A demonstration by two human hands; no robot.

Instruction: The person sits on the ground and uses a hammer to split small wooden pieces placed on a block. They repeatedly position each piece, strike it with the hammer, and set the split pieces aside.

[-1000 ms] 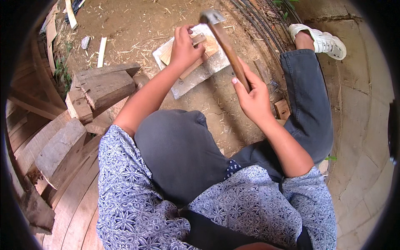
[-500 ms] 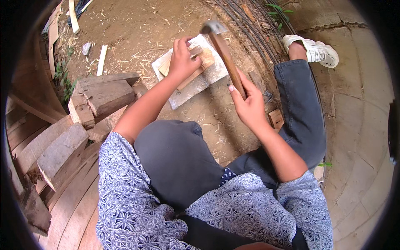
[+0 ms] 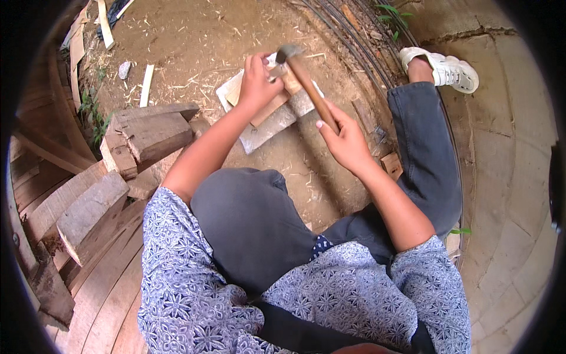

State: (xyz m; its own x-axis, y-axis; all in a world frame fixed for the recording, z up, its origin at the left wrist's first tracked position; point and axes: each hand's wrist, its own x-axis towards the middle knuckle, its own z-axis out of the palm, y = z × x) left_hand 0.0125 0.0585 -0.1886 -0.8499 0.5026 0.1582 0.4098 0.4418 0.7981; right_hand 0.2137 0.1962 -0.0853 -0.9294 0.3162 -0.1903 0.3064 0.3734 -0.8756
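My right hand (image 3: 348, 141) is wrapped round the wooden handle of a hammer (image 3: 313, 94). The hammer's head, blurred by motion, hangs just beside the fingers of my left hand (image 3: 257, 84). Between my left thumb and fingers is a small greyish flat piece (image 3: 275, 72), mostly hidden, its kind unclear. Below that hand lies a pale wooden board (image 3: 271, 112), partly covered by my wrist. The board rests on a whitish slab (image 3: 259, 138) on the ground. Whether the hammer touches the small piece cannot be made out.
Rough timber blocks (image 3: 156, 138) and long planks (image 3: 112, 283) are stacked at my left. Dark rods (image 3: 348, 41) run along the concrete edge on the right. My outstretched leg (image 3: 424, 135) lies there too. Shavings and a pale strip (image 3: 146, 85) litter the dirt.
The hammer's head has come down and left, closer to my left hand. My right hand has shifted slightly left with it. My left hand stays nearly in place.
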